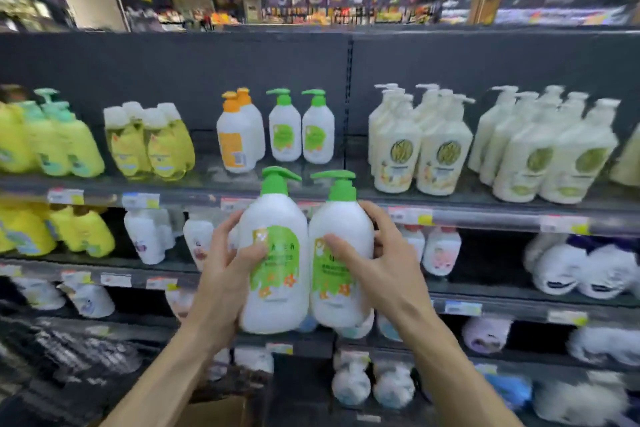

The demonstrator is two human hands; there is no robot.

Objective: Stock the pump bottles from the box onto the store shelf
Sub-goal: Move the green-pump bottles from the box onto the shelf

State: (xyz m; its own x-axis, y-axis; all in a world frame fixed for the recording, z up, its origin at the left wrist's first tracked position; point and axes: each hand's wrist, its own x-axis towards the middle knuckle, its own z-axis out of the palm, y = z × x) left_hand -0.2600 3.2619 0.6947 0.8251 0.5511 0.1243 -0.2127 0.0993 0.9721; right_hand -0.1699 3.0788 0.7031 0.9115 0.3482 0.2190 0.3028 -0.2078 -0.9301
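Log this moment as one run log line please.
phase: carrying to shelf | left hand: holds green-pump bottle | right hand: holds second green-pump bottle | target: top shelf, two matching bottles there

A shop is shown: tiered shelves [485, 210] are lined with price tags [140, 200] and rows of pump bottles [443, 156].

four green-pump bottles [273, 253], two orange-capped bottles [237, 139].

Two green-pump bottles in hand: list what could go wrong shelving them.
1. The left hand and right hand each hold one bottle pressed together; a slip could drop either.
2. The gap in front of the shelved green-pump pair looks tight; the orange-cap bottle or cream bottles may get knocked.
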